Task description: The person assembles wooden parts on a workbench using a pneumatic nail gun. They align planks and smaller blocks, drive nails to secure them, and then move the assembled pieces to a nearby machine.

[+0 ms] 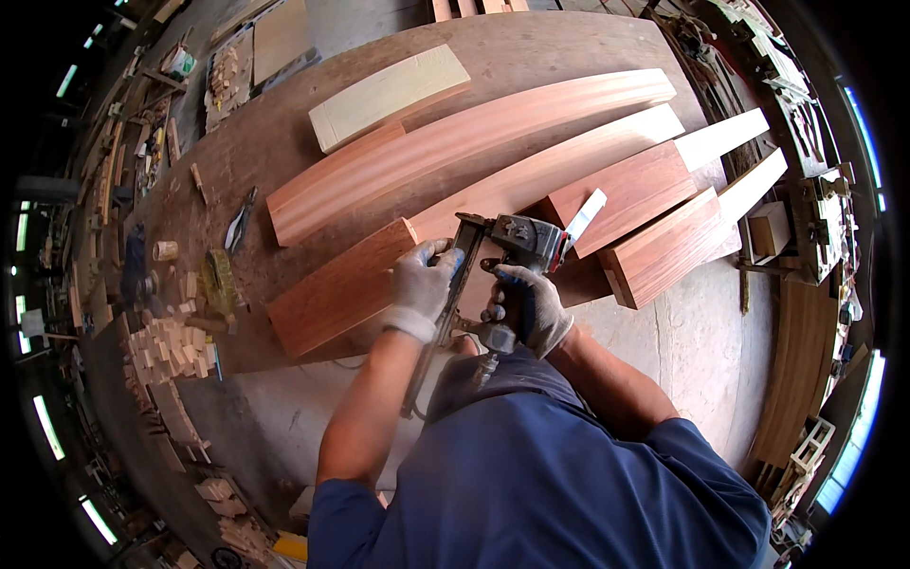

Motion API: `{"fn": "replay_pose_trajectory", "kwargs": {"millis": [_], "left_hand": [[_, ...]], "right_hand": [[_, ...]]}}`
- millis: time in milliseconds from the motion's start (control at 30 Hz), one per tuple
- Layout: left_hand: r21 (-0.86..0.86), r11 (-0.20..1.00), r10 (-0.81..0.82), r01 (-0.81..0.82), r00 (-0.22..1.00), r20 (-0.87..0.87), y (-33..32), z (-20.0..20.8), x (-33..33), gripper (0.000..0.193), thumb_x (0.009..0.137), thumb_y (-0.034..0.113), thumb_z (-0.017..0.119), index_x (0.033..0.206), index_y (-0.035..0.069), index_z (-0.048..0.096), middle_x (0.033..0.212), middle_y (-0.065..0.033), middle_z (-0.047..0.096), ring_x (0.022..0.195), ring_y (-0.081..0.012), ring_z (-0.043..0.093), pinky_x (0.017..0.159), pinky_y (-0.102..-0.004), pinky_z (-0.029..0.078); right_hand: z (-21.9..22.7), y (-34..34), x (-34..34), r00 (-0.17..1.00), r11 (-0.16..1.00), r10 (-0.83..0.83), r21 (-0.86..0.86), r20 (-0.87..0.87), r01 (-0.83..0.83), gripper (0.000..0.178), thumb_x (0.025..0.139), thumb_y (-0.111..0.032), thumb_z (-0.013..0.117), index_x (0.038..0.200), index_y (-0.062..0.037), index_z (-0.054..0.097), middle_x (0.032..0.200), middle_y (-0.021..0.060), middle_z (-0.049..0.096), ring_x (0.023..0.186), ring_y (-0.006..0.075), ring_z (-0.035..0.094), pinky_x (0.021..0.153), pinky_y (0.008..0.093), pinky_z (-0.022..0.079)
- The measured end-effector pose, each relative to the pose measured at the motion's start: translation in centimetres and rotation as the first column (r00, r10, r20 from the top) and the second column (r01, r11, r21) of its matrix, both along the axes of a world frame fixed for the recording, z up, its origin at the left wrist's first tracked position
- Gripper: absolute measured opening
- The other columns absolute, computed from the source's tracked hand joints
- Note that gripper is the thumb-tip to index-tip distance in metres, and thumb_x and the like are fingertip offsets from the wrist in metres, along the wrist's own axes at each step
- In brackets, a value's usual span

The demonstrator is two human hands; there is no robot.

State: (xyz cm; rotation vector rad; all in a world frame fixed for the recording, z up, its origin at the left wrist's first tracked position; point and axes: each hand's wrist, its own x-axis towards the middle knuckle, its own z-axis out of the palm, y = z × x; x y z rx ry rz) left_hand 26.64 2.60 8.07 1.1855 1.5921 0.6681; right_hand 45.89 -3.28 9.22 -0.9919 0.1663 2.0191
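A black and grey pneumatic nail gun [527, 242] is held in front of my body, above the near edge of the workbench [256, 161]. My right hand [538, 313], in a grey glove, wraps round its handle. My left hand [425, 282], also gloved, has its fingers closed at the long dark magazine [453, 284]; the far side of that grip is hidden. Just beyond my left hand lies a reddish wooden beam [343, 284], joined to a paler length [559, 161]. To the right of the gun are two reddish blocks [630, 190] with pale strips extending from them.
A long curved beam [464, 142] and a pale board [389, 95] lie farther back on the bench. At left are pliers [241, 218], a roll of tape [220, 277], a small cup [165, 250] and a heap of wood offcuts [171, 349]. Stacked timber [801, 351] lines the right side.
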Motion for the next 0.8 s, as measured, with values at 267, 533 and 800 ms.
{"fn": "replay_pose_trajectory", "kwargs": {"millis": [267,533,800], "left_hand": [[0.092,0.996,0.013,0.017,0.948,-0.318,1.1,0.8,1.9,0.04,0.104,0.044,0.064,0.108,0.007,0.079,0.096,-0.0201,0.078,0.086,-0.0357,0.076,0.08,-0.047,0.058],[0.064,0.969,0.228,-0.237,0.965,0.127,-5.1,0.8,-7.0,0.03,0.11,0.032,0.061,0.111,0.006,0.075,0.102,-0.0068,0.075,0.091,-0.0157,0.072,0.079,-0.0296,0.059],[-0.357,0.84,0.541,-0.408,0.582,0.607,-11.7,-0.1,-6.5,0.061,0.112,0.054,0.048,0.143,0.003,0.059,0.131,-0.01,0.067,0.123,-0.0248,0.065,0.111,-0.0425,0.052]], "right_hand": [[-0.1,0.9,-0.1,1.0,0.998,-0.004,-0.064,-0.01,0.003,0.016,0.099,-0.024,0.07,0.099,-0.0089,0.064,0.073,0.0095,0.06,0.059,0.0286,0.059,0.067,0.0507,0.056],[-0.4,1.6,2.3,0.981,0.986,-0.155,-0.071,-0.112,0.148,0.015,0.102,-0.027,0.066,0.105,-0.0122,0.065,0.073,0.0045,0.058,0.06,0.0246,0.056,0.06,0.0401,0.05],[0.0,2.5,2.1,0.984,0.989,-0.145,-0.05,-0.099,0.141,0.018,0.103,-0.027,0.065,0.108,-0.0105,0.066,0.072,0.0045,0.058,0.06,0.0229,0.056,0.06,0.0397,0.05]]}}
